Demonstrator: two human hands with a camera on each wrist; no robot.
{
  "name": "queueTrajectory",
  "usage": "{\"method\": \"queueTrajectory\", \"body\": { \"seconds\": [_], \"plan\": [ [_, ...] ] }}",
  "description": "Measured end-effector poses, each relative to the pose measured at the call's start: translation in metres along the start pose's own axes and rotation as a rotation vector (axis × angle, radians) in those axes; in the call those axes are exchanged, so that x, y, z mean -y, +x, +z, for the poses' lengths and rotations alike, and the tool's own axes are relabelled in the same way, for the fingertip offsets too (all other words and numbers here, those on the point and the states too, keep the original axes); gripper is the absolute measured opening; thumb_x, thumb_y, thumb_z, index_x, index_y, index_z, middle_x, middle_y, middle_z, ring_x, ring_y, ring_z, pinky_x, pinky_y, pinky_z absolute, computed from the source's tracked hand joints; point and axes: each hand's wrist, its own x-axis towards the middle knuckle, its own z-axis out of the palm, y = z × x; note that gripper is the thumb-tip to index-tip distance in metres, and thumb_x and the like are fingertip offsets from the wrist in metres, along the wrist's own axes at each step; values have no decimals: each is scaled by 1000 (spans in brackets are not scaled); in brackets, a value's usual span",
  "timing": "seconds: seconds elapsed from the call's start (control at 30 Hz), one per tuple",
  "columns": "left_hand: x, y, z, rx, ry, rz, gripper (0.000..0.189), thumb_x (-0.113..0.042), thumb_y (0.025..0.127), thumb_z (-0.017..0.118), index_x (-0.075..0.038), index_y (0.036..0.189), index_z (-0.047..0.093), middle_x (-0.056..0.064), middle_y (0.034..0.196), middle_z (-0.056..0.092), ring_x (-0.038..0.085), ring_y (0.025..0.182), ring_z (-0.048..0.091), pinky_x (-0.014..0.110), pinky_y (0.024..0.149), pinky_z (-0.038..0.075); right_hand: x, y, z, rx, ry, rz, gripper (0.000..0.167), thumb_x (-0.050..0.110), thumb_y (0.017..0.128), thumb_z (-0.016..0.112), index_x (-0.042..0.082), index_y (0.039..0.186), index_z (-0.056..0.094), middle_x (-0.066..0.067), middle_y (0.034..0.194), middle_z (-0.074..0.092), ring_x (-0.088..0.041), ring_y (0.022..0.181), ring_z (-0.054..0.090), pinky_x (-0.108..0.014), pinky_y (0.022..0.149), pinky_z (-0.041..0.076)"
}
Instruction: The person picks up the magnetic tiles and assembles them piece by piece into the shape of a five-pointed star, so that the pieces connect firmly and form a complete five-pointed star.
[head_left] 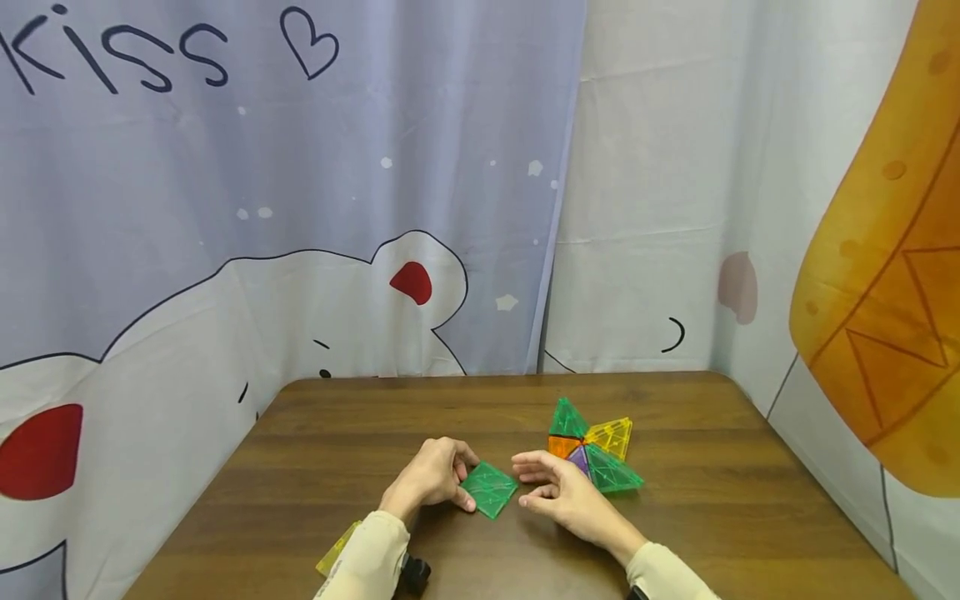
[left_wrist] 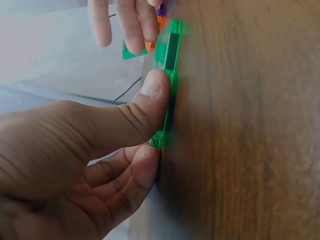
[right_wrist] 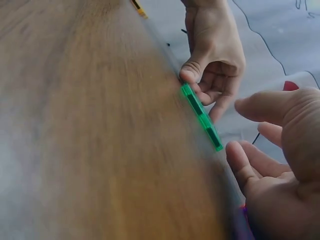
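Note:
My left hand [head_left: 432, 477] pinches a green, see-through magnetic tile [head_left: 490, 489] by its left side, thumb at the near edge and fingers at the far one. Square in outline, the tile lies flat at or just above the tabletop; the left wrist view shows its thin edge [left_wrist: 172, 52] beside the thumb [left_wrist: 152, 90]. To the right of it hovers my right hand [head_left: 570, 497], its fingers loosely bent with a gap between thumb and fingertips. In the right wrist view, that hand's fingertips [right_wrist: 235, 152] are close to the tile's corner but hold nothing.
Behind the right hand stands a star-like cluster of magnetic tiles, with green [head_left: 611, 471], yellow [head_left: 611, 436], orange [head_left: 562, 447] and purple parts. A yellow tile [head_left: 335, 550] lies by the left forearm on the wooden table [head_left: 675, 550]. A printed curtain [head_left: 480, 167] hangs behind.

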Motion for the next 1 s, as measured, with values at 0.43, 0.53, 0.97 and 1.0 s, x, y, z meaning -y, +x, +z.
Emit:
{"method": "queueTrajectory", "body": {
  "seconds": [0.43,0.53,0.97,1.0],
  "plan": [
    [5,0,-3,64,-13,15,66,-11,61,111,-4,119,80,4,85,72,12,76,62,27,70,53,-9,-2,1,-38,-279,-32,51,9,98,87,7,146,68,-12,141,72,-32,120,67,-28,91,62],
    [6,0,-6,83,-21,26,69,-11,61,111,-4,121,79,5,87,72,13,78,62,27,70,53,-9,-1,3,-50,-351,-54,49,9,97,87,10,143,70,-8,135,74,-27,113,67,-26,86,61],
    [8,3,-1,74,-36,57,66,-8,61,110,-6,118,78,2,84,73,12,76,65,26,70,55,-8,6,11,-101,-401,-73,36,12,97,89,17,131,80,2,119,76,-17,100,67,-25,77,57],
    [8,3,-1,73,-39,53,65,-7,61,110,-7,118,78,2,85,74,12,76,66,26,71,56,-7,6,12,-98,-392,-73,36,12,97,88,16,132,80,2,118,77,-17,100,68,-25,77,58]
  ]
}}
